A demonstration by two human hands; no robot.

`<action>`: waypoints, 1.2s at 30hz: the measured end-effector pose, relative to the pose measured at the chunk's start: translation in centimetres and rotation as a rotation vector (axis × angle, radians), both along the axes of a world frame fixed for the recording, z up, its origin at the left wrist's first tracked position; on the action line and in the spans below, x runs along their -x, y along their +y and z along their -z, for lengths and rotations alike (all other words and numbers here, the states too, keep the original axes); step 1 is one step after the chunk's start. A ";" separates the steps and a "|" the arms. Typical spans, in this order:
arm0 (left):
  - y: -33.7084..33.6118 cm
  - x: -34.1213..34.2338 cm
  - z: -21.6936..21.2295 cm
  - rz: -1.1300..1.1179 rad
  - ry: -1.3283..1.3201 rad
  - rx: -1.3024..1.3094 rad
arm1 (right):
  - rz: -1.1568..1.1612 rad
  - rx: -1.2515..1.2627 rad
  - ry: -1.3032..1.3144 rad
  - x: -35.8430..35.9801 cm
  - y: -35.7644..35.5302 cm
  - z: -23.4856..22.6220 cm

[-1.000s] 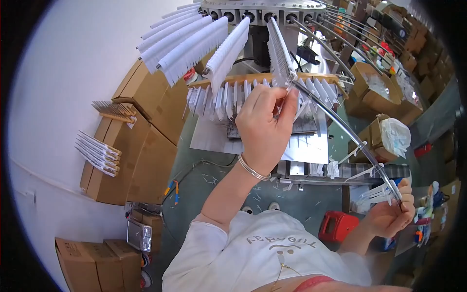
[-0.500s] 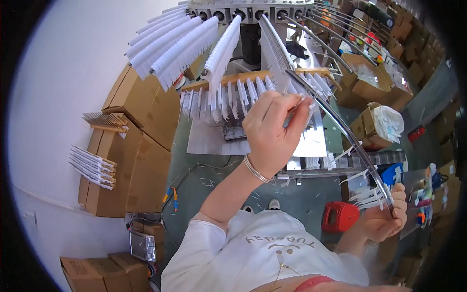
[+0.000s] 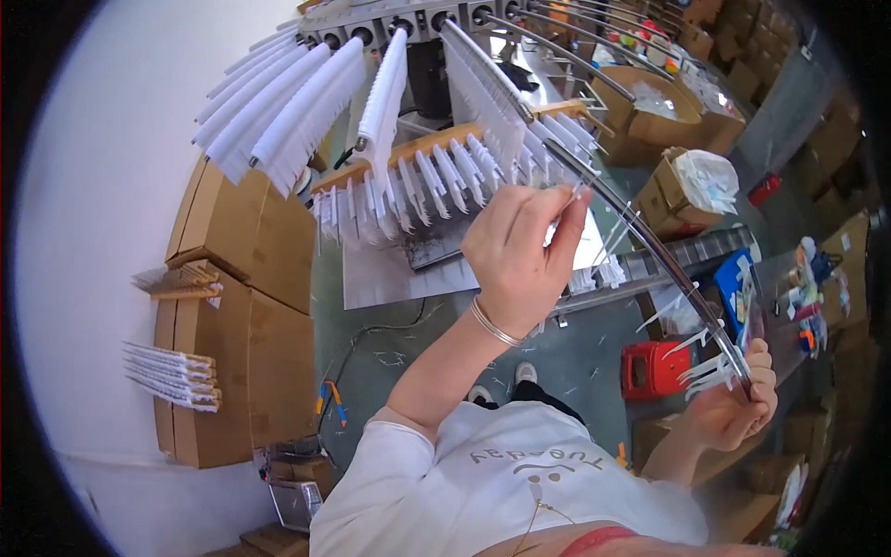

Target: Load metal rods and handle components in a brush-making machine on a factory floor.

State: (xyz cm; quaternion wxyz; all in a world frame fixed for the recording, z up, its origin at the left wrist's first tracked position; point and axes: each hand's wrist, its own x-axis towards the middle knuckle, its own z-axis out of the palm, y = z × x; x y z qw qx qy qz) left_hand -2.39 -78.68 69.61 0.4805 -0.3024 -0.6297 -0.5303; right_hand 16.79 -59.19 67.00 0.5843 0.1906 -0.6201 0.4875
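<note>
My right hand (image 3: 733,407) is closed round the lower end of a long, slightly curved metal rod (image 3: 664,253), which slants up and left. Several thin white plastic pieces (image 3: 710,371) hang on the rod just above that hand, and more sit higher up. My left hand (image 3: 522,243), with a bangle at the wrist, is pinched beside the rod's upper part. A small white piece (image 3: 577,189) shows at its fingertips, partly hidden. The rod's top end lies close to the tip of a machine rod (image 3: 492,84) packed with white pieces.
A round machine head (image 3: 371,26) bears radiating rods, some loaded and some bare. Below it, a wooden rack (image 3: 408,148) holds rows of white pieces. Cardboard boxes (image 3: 237,316) stand at left. A red stool (image 3: 654,369) and an open carton (image 3: 682,195) are at right.
My view has turned, so the machine and rack sit further left. The held rod's top now shows a small gap from the machine rod's tip. Both hands keep their grips.
</note>
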 end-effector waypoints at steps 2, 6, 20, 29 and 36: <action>0.4 -0.4 0.2 -0.003 0.028 0.041 | 0.001 -0.029 -0.017 -0.7 -0.1 0.4; 1.5 -1.9 0.5 0.090 0.026 0.052 | -0.043 -0.014 -0.066 -1.5 0.4 0.2; 5.6 -5.0 1.4 0.940 -0.528 -0.117 | -0.346 0.389 -0.093 -1.6 5.6 -0.3; 7.3 -7.2 2.1 0.966 -0.533 -0.088 | -0.619 0.466 -0.224 -1.2 9.2 1.7; 3.6 -7.7 1.4 0.572 -0.703 -0.184 | -0.700 0.512 -0.252 0.5 10.2 3.8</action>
